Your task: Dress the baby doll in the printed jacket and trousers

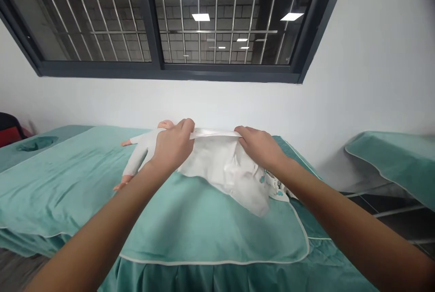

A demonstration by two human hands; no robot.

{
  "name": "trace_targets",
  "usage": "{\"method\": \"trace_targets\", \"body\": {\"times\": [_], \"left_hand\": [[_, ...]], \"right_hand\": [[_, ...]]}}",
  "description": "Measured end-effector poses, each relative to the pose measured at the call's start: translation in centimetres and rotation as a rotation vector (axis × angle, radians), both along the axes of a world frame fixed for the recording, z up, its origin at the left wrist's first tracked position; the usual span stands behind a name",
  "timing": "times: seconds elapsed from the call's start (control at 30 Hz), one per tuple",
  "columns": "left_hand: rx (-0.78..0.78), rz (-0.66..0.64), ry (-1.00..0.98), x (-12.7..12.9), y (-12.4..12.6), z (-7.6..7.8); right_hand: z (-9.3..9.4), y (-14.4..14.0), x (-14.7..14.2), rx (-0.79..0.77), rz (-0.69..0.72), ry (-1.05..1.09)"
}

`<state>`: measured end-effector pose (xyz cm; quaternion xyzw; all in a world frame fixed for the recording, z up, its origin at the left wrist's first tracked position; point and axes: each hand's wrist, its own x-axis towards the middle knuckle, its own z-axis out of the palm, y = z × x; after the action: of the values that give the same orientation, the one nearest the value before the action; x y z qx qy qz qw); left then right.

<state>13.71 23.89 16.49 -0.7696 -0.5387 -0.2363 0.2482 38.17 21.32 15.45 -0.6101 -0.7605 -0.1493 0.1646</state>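
Note:
Between my two hands a thin white cloth (217, 160) is stretched by its top edge, and its lower part hangs loose and a little blurred towards the right. My left hand (176, 142) is closed on the left end of that edge, and my right hand (256, 145) pinches the right end. I cannot make out whether the cloth is a garment. Behind my left hand a baby doll (137, 156) in pale clothes lies on the bed, its head and body partly hidden. A patterned white cloth (277, 188) lies partly behind my right wrist.
The bed has a green cover (190, 237) with a pale piped edge. A barred window (217, 70) is set in the white wall behind it. Another green-covered surface (394, 156) stands at the right. A red and black object (10, 131) is at the far left.

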Motion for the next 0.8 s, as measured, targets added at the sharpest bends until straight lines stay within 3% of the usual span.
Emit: {"method": "trace_targets", "body": {"times": [0.13, 0.3, 0.47, 0.57, 0.63, 0.7, 0.8], "left_hand": [[-0.199, 0.067, -0.094, -1.0, -0.1, -0.8], [-0.419, -0.095, -0.413, -3.0, 0.4, -1.7], [-0.543, -0.187, -0.649, -4.3, 0.3, -0.8], [-0.654, -0.128, -0.597, -5.2, 1.2, -0.8], [-0.734, -0.064, -0.489, -5.8, 2.4, -1.6], [-0.824, -0.012, -0.335, -6.2, 3.8, -3.2], [-0.933, 0.021, -0.162, -6.1, 5.4, -6.7]], "right_hand": [[-2.0, 0.0, 2.6, -0.016, -0.04, -0.032], [-3.9, -0.1, 5.3, 0.005, -0.057, 0.004], [-3.5, -0.5, 6.5, -0.005, -0.062, 0.378], [-3.3, 0.2, 7.2, -0.126, -0.144, 0.529], [-4.0, 1.5, 7.6, -0.198, -0.152, 0.559], [-5.7, 3.0, 7.7, -0.281, -0.109, 0.623], [-10.0, 4.9, 6.9, -0.359, -0.039, 0.763]]}}
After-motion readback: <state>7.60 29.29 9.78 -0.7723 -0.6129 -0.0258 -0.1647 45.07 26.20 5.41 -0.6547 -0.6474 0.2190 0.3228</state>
